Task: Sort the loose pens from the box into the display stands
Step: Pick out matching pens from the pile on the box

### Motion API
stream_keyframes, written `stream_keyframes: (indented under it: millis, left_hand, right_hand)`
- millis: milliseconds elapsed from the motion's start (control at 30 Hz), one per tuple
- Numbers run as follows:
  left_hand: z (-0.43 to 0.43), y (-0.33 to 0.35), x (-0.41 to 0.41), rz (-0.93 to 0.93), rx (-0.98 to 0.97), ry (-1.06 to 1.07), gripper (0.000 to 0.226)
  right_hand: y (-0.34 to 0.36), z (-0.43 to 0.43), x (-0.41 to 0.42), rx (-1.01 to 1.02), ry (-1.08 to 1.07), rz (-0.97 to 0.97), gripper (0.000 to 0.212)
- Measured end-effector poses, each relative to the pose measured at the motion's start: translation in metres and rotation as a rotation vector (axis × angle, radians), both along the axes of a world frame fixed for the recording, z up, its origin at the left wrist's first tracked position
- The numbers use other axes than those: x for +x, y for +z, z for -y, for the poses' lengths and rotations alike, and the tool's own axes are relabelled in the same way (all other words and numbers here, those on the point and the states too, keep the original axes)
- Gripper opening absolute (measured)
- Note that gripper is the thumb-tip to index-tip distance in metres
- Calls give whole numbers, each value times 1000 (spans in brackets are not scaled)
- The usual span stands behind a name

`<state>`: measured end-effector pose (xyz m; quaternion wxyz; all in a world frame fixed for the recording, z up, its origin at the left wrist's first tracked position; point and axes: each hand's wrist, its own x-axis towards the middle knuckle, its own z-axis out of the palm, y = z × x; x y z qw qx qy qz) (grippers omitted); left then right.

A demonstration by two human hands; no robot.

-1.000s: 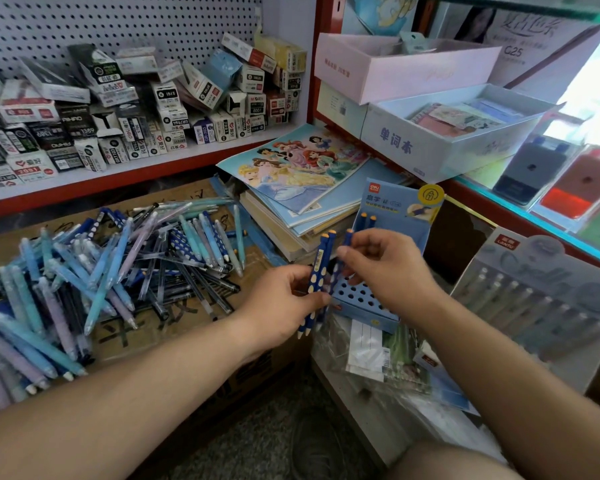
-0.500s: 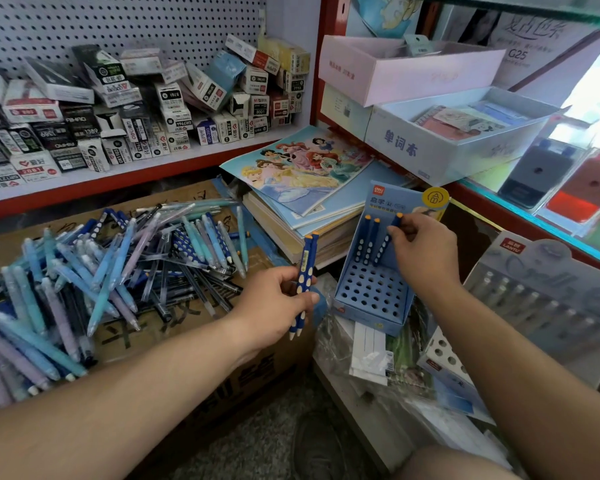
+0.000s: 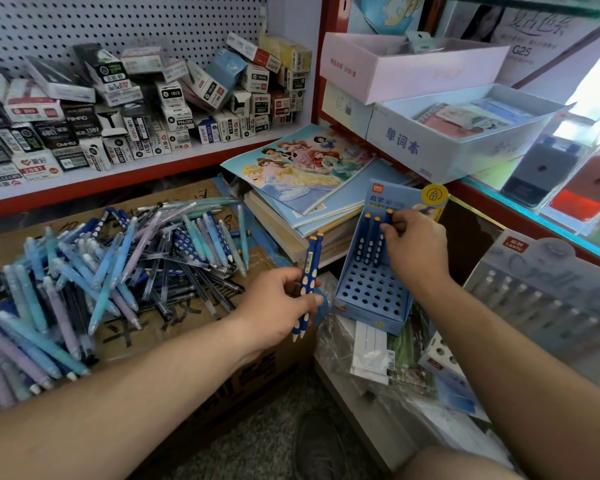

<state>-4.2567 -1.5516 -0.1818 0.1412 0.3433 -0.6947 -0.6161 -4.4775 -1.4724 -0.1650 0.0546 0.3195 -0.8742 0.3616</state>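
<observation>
Pens in hand: I see two dark blue pens [image 3: 309, 268] with pale dots, upright, tips down, side by side.
Left hand: my left hand [image 3: 274, 306] curls fingers and thumb round both barrels, just left of the stand.
Display stand: the blue perforated display stand [image 3: 371, 299] sits tilted back, with three matching pens [image 3: 368, 239] standing in its back row.
Right hand: my right hand [image 3: 418, 251] pinches the rightmost pen [image 3: 388, 216] of that row, near its orange cap.
Loose pens: a heap of loose pens [image 3: 111, 271], blue, teal and lilac, lies on the cardboard box [image 3: 222, 379], left of both hands.
Around: a stack of notebooks [image 3: 302, 168] lies behind the stand. A grey stand [image 3: 548, 299] of pens is to its right. Small cartons [image 3: 136, 109] crowd the shelf [image 3: 187, 157] beyond.
</observation>
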Motion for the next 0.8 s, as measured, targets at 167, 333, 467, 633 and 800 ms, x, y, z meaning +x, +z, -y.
stream_keyframes:
  millis: [167,333,467,633,800]
  left_hand:
    - [0,0,0,0,12,-8,17]
    - [-1,-1,0,2,7,-22,17]
    - [-1,1,0,-3,5,-34,17]
    - [-1,2,-4,-3,-12,-78,18]
    - [-8,5,-12,-45,-51,-187,19]
  right_hand:
    - [-1,-4,-4,11,-38,40,19]
    - [-6,-3,-7,134,0,42,15]
    - [-3,-3,-6,260,-9,38,17]
    - [20,-20,20,118,110,173,21]
    - [36,-33,64,-52,483,600,4]
